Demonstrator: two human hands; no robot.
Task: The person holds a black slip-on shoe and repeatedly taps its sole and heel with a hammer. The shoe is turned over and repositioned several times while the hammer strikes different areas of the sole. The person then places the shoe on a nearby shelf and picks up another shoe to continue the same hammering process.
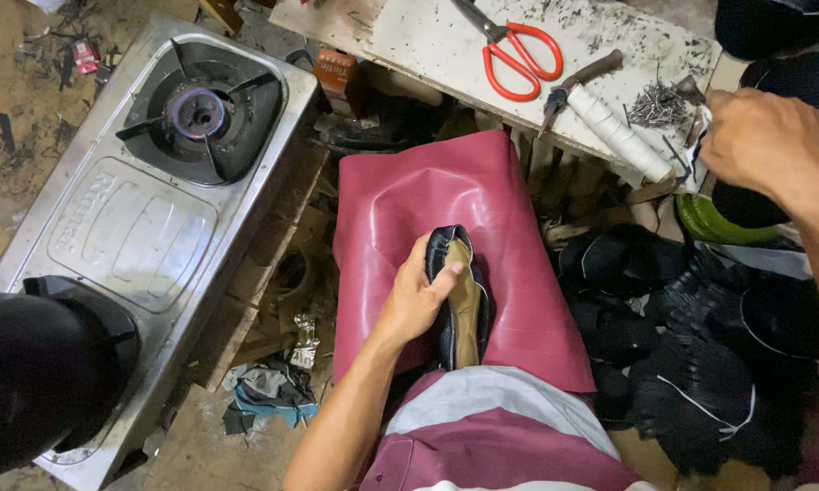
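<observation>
Shoe upper [461,295], black with a tan insole, is gripped sole-up by the left hand [416,295] on a maroon sheet [518,236] over the lap. Beyond it, the right hand [757,145] is curled over small nails [657,105] on the table [409,41], beside red scissors [518,55].

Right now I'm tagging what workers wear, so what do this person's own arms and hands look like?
Both arms are bare from the hands up as far as the picture shows: no sleeves, gloves, watch or rings can be seen on the left hand or the right hand. The only clothing in view is a maroon garment with grey-white bands at the lap.
</observation>
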